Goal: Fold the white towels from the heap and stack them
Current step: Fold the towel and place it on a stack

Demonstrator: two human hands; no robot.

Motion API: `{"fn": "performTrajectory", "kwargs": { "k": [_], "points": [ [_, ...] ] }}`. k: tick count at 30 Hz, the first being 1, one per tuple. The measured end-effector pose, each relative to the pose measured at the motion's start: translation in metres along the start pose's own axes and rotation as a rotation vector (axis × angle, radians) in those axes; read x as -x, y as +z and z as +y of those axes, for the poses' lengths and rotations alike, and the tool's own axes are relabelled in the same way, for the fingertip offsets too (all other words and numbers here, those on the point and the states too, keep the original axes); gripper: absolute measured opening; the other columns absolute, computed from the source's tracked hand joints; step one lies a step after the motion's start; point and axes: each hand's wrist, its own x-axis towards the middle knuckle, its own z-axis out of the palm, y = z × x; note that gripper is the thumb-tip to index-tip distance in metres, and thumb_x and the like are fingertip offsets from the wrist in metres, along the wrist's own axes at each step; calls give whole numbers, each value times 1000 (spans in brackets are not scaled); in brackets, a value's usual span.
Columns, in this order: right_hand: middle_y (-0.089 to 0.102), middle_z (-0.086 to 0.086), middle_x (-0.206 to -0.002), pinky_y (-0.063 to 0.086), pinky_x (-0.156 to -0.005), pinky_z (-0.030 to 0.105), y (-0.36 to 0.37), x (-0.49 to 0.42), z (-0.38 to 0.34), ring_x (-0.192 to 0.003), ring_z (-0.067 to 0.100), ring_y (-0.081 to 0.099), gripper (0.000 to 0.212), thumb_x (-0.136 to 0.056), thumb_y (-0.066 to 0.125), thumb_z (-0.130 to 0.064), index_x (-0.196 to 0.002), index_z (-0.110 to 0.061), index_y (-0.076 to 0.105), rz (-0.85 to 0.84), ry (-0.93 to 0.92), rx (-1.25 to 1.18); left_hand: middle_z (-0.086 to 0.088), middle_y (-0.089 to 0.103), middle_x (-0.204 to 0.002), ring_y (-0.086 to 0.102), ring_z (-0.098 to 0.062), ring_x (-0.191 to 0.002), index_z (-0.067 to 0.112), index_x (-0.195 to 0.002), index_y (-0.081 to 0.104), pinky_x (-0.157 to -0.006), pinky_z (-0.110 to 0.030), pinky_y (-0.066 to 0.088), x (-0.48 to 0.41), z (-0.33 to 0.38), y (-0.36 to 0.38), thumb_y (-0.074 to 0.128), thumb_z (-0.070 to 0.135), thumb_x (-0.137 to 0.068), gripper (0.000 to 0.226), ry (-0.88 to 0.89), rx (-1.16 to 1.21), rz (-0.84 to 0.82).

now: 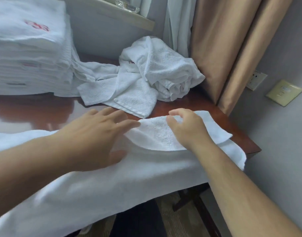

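Glossy red-brown table [35, 108] fills the middle of the frame, set against a grey wall [275, 134]. Across its near edge, in the lower half of the frame, a white towel [112, 185] lies spread out and hangs over the front. The towel's right end is turned back over itself as a flap [155, 135].

The right hand [186, 127], centre right, sits on the flap with fingers curled, thumb and forefinger pinching its far edge. The left hand [95, 134], centre left and slightly blurred, lies flat on the towel, fingers straight and spread apart, fingertips touching the flap's left edge.

Behind the hands, at upper centre, a heap [155, 74] of crumpled white towels sits on the table. One loose towel trails from it to the foot of a tall stack [27, 48] of folded towels at upper left, the top one bearing a red mark. A tan curtain [223, 48] hangs at upper right, just beside the heap. A cream switch plate [283, 92] sits on the wall at the right edge.
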Motion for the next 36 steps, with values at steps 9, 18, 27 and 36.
{"fn": "performTrajectory", "kwargs": {
  "k": [9, 18, 27, 36],
  "points": [
    [1, 0, -171, -3, -124, 47, 68, 8, -48, -156, 26, -7, 87, -91, 14, -80, -161, -29, 16, -339, -101, 254, 13, 51, -101, 54, -18, -97, 36, -113, 56, -76, -37, 43, 60, -40, -7, 30, 79, -75, 63, -388, -53, -50],
    [32, 13, -152, 33, -114, 52, 75, -32, -40, -142, 33, 27, 73, -85, 59, -66, -136, -22, 32, 80, -152, 58, -4, 60, -86, 63, -31, -79, 15, -93, 64, -65, -38, 45, 3, -77, 1, 63, 49, -80, 37, -146, -250, 111],
    [61, 9, -93, 49, -76, 49, 80, -32, -56, -84, 31, 55, 26, -93, 54, -31, -93, -7, 66, 299, -741, 52, 8, 59, -126, 48, -20, -121, 33, -128, 57, -102, -40, 30, 62, -105, -20, 31, 67, -87, 59, -535, 33, 207],
    [60, -5, -109, 44, -91, 27, 123, 4, -175, -104, 13, 55, 39, -91, 60, -50, -117, -21, 63, -159, -655, -225, -4, 54, -145, 35, -30, -138, 26, -150, 43, -115, -40, 30, 139, -145, -38, 40, 45, -78, 75, -1328, 506, 310]
  ]
}}
